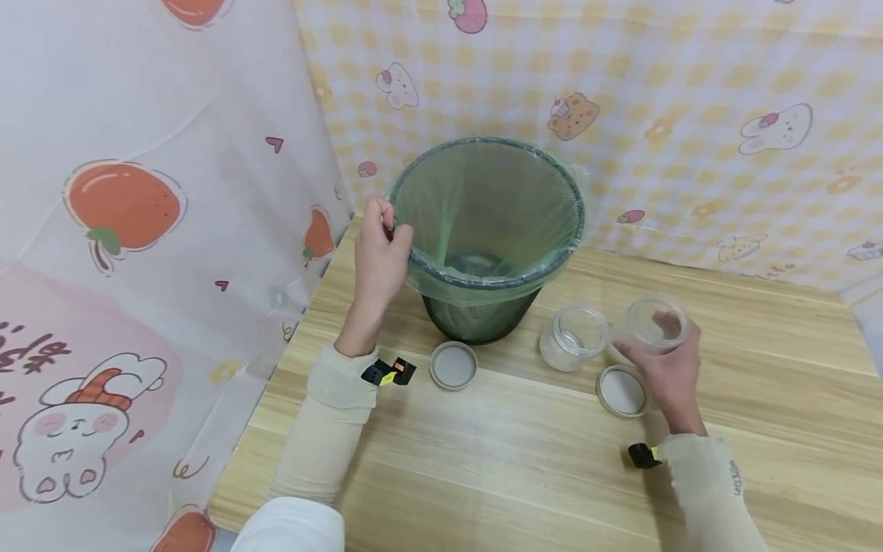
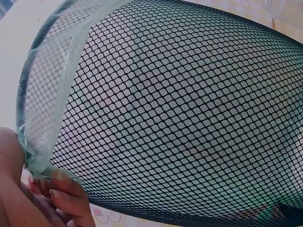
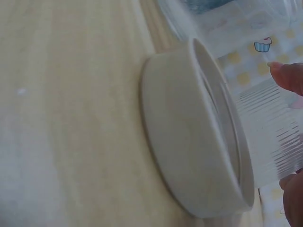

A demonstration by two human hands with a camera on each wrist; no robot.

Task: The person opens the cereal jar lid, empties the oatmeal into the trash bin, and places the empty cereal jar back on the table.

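Observation:
A black wire-mesh waste bin (image 1: 476,320), lined with a thin green plastic bag (image 1: 441,222), stands near the back of the table. At the left of its rim, my left hand (image 1: 382,257) pinches the bag's folded edge and the rim; its fingers curl under them in the left wrist view. My right hand (image 1: 672,376) holds a clear jar (image 1: 641,337) between thumb and fingers, and the jar's ribbed side (image 3: 265,127) shows in the right wrist view. Whether this jar touches the table, I cannot tell. Beside it is a second clear jar (image 1: 560,349), lidless and upright.
One round pale lid (image 1: 454,366) lies in front of the bin. Another lid (image 1: 622,391) lies just in front of the held jar. Behind the wooden table (image 1: 497,460) hangs a yellow-checked cloth (image 1: 676,176); a white printed cloth (image 1: 228,192) hangs along the left.

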